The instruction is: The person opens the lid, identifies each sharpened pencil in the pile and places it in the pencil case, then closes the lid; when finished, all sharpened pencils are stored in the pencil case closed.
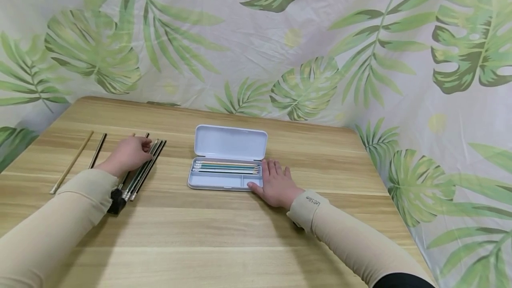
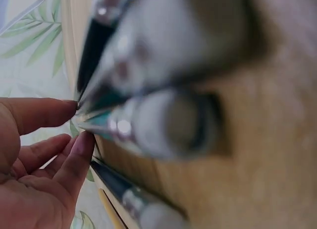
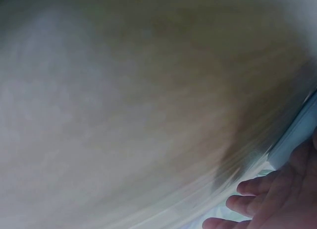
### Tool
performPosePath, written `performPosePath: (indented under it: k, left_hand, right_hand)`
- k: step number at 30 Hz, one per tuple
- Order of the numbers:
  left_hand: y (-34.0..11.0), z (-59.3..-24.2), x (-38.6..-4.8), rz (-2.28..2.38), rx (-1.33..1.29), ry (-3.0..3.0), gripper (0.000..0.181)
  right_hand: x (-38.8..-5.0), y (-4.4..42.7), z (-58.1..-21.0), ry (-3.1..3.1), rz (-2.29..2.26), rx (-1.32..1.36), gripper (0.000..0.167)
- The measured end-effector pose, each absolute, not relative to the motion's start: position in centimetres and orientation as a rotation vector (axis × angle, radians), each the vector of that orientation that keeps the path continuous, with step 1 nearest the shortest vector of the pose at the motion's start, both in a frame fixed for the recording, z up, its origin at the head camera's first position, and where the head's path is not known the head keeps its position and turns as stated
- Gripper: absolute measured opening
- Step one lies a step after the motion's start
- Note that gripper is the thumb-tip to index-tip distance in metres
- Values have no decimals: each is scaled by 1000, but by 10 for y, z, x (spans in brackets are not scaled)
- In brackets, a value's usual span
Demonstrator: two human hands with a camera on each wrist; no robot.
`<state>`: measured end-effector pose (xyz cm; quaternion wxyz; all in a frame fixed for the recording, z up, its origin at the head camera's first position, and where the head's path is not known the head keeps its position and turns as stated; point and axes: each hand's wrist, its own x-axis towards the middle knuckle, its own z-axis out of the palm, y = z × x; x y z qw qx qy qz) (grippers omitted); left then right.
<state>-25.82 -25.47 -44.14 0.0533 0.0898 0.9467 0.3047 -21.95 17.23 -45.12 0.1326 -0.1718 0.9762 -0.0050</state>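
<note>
My left hand (image 1: 129,152) reaches over a group of pencils on the left of the table. In the left wrist view its thumb and a finger pinch a green pencil (image 2: 148,122) near the far end; the eraser end points toward the camera. Beside it lies a black pencil (image 1: 150,168). My right hand (image 1: 278,186), fingers extended, rests against the right end of an open pencil case (image 1: 216,180). Several pencils (image 1: 226,168) lie side by side in its long compartment. Only part of the right hand shows in the right wrist view.
A natural wood pencil (image 1: 72,163) and another black pencil (image 1: 98,150) lie apart farther left. The case's raised lid (image 1: 230,141) leans back. A leaf-patterned cloth (image 1: 256,48) hangs behind the wooden table (image 1: 224,234). A black wrist device (image 1: 116,202) partly covers the pencils' near ends.
</note>
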Motion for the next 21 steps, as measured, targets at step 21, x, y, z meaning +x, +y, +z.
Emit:
performPosePath:
  k: [21]
  left_hand:
    - [-266,-430,-266,1124,154,2705,29]
  right_hand:
    - [-218,173,-450,2836,-6,-524,95]
